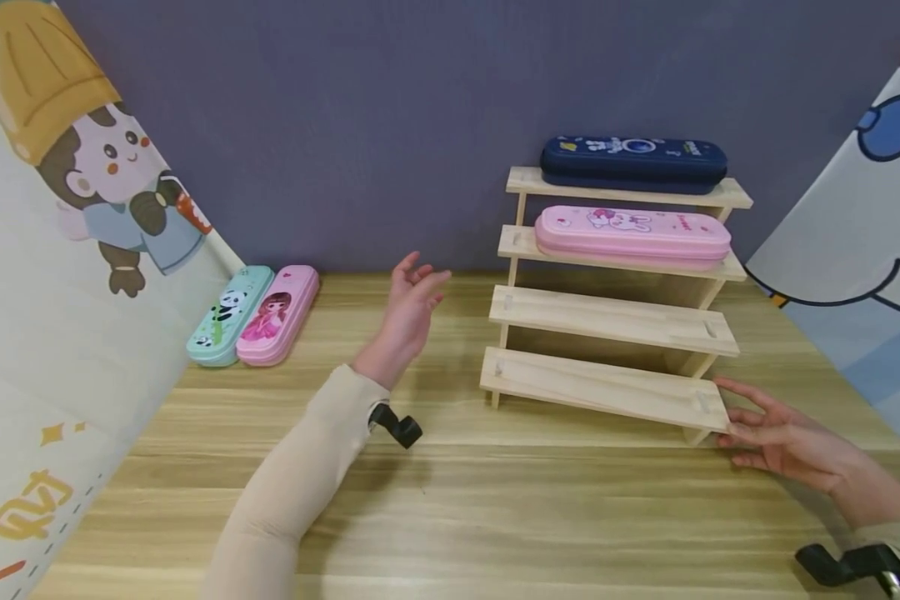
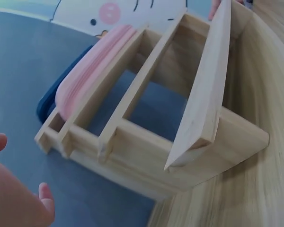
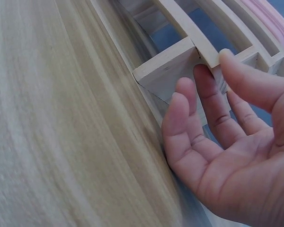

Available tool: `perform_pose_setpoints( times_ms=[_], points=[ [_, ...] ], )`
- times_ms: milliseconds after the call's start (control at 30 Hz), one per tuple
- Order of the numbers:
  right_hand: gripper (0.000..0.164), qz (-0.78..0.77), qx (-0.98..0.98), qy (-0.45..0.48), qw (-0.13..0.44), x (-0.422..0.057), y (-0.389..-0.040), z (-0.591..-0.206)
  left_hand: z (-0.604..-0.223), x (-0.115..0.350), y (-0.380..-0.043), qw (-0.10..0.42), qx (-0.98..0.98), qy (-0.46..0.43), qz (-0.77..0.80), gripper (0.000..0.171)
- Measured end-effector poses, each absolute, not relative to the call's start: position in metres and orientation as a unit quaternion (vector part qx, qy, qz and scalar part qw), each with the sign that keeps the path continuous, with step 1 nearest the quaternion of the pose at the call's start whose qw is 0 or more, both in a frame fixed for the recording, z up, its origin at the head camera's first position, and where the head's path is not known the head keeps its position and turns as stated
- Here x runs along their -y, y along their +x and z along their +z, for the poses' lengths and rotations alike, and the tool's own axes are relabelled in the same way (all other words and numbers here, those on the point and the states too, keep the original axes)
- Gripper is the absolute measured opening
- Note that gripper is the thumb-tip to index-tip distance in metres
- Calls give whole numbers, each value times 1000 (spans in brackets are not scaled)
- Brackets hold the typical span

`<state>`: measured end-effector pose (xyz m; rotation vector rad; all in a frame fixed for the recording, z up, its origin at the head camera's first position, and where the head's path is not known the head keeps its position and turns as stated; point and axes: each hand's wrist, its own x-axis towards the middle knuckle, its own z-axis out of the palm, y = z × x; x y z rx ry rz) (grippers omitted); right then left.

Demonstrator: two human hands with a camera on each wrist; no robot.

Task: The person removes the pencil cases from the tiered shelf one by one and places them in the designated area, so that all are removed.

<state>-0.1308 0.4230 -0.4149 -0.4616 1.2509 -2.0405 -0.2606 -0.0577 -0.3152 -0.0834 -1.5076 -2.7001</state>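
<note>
A stepped wooden display rack (image 1: 607,317) stands on the table. On its top step lies a dark blue pencil case (image 1: 633,165) with a space print; the step below holds a pink pencil case (image 1: 633,235) with a rabbit print. My right hand (image 3: 227,156) is at the right end of the lowest step, thumb and a finger pinching the board's corner. Left of the rack, my left hand (image 1: 408,321) hovers above the table, fingers loosely bent and holding nothing. In the left wrist view only part of the left hand (image 2: 14,198) shows.
A mint panda pencil case (image 1: 228,315) and a pink pencil case with a girl print (image 1: 277,315) lie side by side at the table's far left. A dark blue-grey wall (image 1: 382,125) rises behind. Printed panels (image 1: 37,292) flank both sides.
</note>
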Motion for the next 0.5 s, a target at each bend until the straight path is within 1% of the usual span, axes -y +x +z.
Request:
perform_pose_setpoints(
  times_ms=[233,367,500],
  points=[
    [70,-786,-482,-178,343,-421,-131,-418,-313,37,-263,-33,560,-69,-825,71],
    [70,-787,-479,-178,346,-423,-131,-417,-311,28,-266,-54,573,-94,-812,71],
    [70,-785,-482,-177,346,-424,-131,-416,-306,20,-275,-77,586,-139,-795,72]
  ],
)
